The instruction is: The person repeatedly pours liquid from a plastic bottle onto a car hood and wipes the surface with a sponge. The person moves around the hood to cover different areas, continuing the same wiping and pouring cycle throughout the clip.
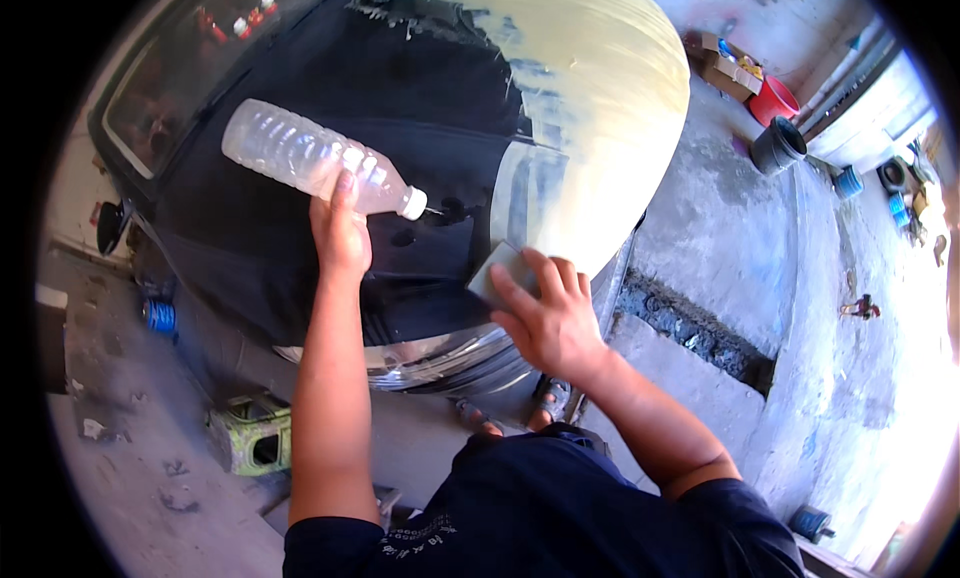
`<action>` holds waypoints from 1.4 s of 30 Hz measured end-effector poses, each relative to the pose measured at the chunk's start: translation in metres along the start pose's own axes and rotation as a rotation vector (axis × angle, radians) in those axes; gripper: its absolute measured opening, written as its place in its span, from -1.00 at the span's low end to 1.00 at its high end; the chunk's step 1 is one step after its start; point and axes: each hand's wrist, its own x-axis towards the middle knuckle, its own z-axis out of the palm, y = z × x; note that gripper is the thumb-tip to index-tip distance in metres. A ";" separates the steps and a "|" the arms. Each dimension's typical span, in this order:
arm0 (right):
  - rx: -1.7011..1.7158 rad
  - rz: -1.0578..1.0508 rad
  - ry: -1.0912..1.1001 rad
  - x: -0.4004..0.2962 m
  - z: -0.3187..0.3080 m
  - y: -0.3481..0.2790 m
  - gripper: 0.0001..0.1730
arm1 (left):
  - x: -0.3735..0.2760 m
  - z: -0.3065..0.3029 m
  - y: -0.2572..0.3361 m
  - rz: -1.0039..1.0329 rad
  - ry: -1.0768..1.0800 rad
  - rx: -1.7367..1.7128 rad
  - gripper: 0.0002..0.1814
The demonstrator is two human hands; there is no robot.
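Observation:
A clear plastic bottle [289, 147] with a white cap lies tilted in my left hand [341, 237], cap end lower and to the right. A thin stream of liquid leaves the cap over the black car hood [420, 158], where wet drops show. My right hand [551, 315] grips a flat grey-green sanding block [502, 274] against the hood's front edge. Pale yellow filler or primer [615, 98] covers the hood's right part, with a whitish sanded-looking patch [529, 188] just above the block.
Below the hood is a headlight [442, 360]. A worn green plastic stool [251, 435] stands at lower left. A debris-filled floor channel [690, 334] runs to the right. Farther back are a black bucket [778, 147], a red bucket [774, 100] and a cardboard box [727, 68].

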 end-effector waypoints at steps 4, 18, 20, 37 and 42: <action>0.030 0.032 0.070 0.037 0.005 0.017 -0.45 | 0.003 -0.003 0.002 -0.041 -0.040 -0.017 -0.48; 0.035 -0.063 0.101 0.055 0.017 -0.002 -0.48 | 0.003 0.011 0.001 -0.058 -0.075 0.006 -0.47; 0.027 -0.103 0.103 0.051 0.018 -0.006 -0.48 | -0.001 0.012 -0.001 -0.074 -0.073 0.034 -0.47; 0.067 -0.238 0.019 -0.011 -0.019 0.074 -0.37 | -0.001 0.008 0.002 -0.027 0.036 0.130 -0.43; 0.158 -0.256 0.011 0.039 0.006 0.028 -0.39 | 0.000 0.000 -0.003 -0.081 -0.001 0.040 -0.40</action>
